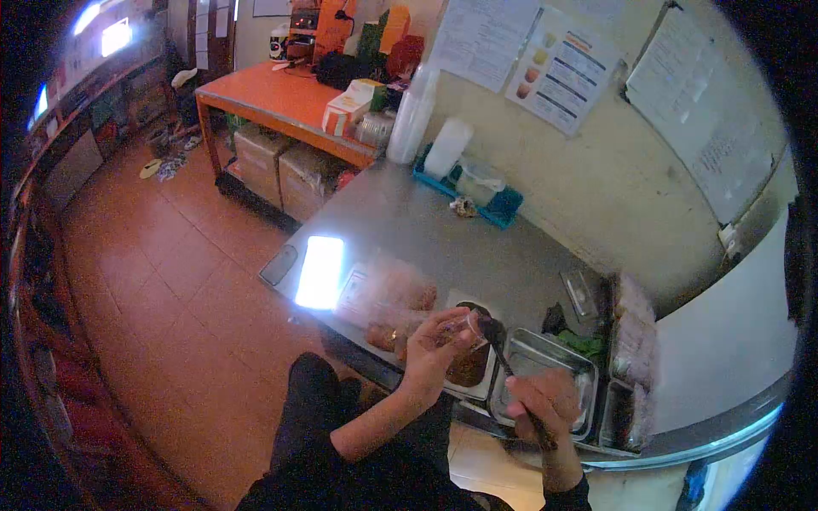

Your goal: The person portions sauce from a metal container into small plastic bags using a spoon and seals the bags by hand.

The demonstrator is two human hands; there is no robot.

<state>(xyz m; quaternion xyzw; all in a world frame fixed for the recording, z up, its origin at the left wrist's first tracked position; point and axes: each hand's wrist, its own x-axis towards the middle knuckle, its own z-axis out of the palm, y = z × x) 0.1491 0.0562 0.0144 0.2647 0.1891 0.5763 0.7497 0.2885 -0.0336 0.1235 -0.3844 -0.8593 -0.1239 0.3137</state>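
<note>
My left hand [436,353] is closed round a small clear cup [464,332], tilted with its mouth to the right. In my right hand [545,400] is a dark spoon [503,358], its dark tip at the cup's mouth. Under and behind the cup, partly hidden by my left hand, a white-edged tray [479,391] holds something brown. Left of it lie brown food pieces [383,336] under what looks like clear plastic. A metal tray [562,358] stands right of the spoon.
A bright white rectangle [321,272] lies near the counter's left edge. Dark green leaves [584,343] and plastic-wrapped packs [633,332] are at the right. A blue basket [503,207] with containers sits by the wall; an orange table [264,94] stands beyond.
</note>
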